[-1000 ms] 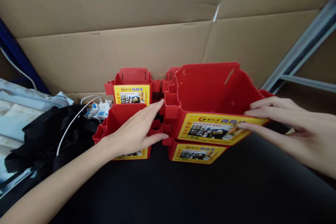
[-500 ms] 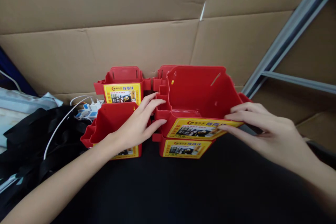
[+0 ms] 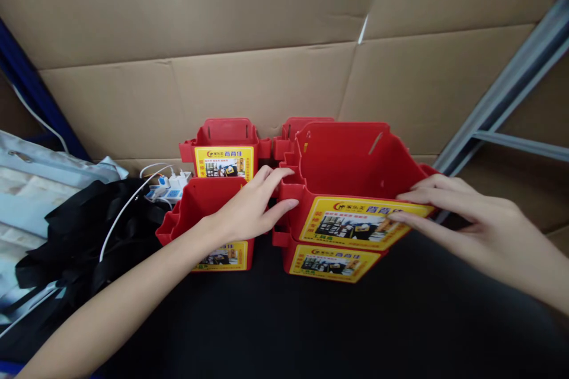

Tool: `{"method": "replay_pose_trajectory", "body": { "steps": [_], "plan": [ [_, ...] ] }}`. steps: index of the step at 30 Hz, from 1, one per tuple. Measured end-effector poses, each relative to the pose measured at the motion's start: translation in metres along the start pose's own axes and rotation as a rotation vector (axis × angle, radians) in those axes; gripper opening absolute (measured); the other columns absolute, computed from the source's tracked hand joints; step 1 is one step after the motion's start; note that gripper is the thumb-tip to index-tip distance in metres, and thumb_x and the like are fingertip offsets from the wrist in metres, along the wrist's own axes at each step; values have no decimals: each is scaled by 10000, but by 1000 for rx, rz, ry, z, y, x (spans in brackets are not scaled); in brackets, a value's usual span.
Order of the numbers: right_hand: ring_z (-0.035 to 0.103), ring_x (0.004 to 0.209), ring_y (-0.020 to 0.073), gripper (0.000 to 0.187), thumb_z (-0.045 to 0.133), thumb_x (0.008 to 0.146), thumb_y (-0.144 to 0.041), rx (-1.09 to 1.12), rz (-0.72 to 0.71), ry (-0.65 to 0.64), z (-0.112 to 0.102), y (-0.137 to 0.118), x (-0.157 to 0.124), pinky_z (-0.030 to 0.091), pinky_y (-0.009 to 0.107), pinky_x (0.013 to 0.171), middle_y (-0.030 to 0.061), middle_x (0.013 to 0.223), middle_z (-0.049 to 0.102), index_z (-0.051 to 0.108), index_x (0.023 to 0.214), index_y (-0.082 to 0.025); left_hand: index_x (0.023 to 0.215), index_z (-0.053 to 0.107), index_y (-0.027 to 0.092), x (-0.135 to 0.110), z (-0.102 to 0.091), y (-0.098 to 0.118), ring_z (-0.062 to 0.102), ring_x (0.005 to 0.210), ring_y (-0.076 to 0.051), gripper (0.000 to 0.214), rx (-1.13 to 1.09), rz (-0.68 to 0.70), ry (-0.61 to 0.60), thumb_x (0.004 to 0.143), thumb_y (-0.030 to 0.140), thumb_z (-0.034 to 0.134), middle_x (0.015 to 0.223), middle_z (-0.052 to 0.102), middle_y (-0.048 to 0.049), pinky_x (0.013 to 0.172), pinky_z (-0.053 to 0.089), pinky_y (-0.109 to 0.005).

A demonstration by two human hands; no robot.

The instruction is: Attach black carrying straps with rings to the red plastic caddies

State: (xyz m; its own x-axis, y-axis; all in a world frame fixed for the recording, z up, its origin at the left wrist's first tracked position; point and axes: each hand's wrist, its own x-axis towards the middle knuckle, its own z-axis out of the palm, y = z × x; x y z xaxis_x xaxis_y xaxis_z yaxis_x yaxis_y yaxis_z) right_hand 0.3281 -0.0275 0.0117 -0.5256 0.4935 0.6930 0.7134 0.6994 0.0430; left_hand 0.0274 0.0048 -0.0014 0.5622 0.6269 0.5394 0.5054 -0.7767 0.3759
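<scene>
A large red plastic bin (image 3: 351, 172) with a yellow label sits stacked on a second red bin (image 3: 331, 260) on a black surface. My left hand (image 3: 251, 207) grips the top bin's left corner, thumb in front and fingers over the rim. My right hand (image 3: 462, 219) holds its right front corner, fingers along the rim and label. Just left stands a smaller red bin (image 3: 202, 207) under my left wrist. Behind it another small labelled red bin (image 3: 224, 145) stands against the cardboard.
A brown cardboard wall (image 3: 249, 71) closes the back. Black fabric (image 3: 80, 237) and a white cable with a power strip (image 3: 171, 186) lie at the left, over pale bags. A grey metal rack post (image 3: 507, 89) slants at the right.
My left hand moved from the small bin's edge onto the big top bin's left corner. The top bin has settled lower and straighter over the one beneath. The view swayed sideways and back.
</scene>
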Motion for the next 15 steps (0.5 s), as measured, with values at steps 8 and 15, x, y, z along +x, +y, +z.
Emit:
{"method": "replay_pose_trajectory", "body": {
  "steps": [8, 15],
  "plan": [
    [543, 827, 180, 116, 540, 811, -266, -75, -49, -36, 4, 8, 5, 465, 303, 711, 65, 841, 585, 535, 907, -201, 1262, 341, 180, 6, 5, -12, 525, 929, -177, 458, -86, -2, 5, 860, 374, 445, 1133, 466, -100, 876, 464, -373],
    [273, 1279, 346, 468, 538, 802, -348, -387, -23, 180, 23, -9, -6, 260, 551, 1000, 180, 1347, 357, 433, 1216, -156, 1410, -24, 224, -17, 2, -4, 425, 1176, -266, 732, 52, -95, -22, 861, 436, 412, 1332, 372, -133, 939, 419, -440]
  ]
}}
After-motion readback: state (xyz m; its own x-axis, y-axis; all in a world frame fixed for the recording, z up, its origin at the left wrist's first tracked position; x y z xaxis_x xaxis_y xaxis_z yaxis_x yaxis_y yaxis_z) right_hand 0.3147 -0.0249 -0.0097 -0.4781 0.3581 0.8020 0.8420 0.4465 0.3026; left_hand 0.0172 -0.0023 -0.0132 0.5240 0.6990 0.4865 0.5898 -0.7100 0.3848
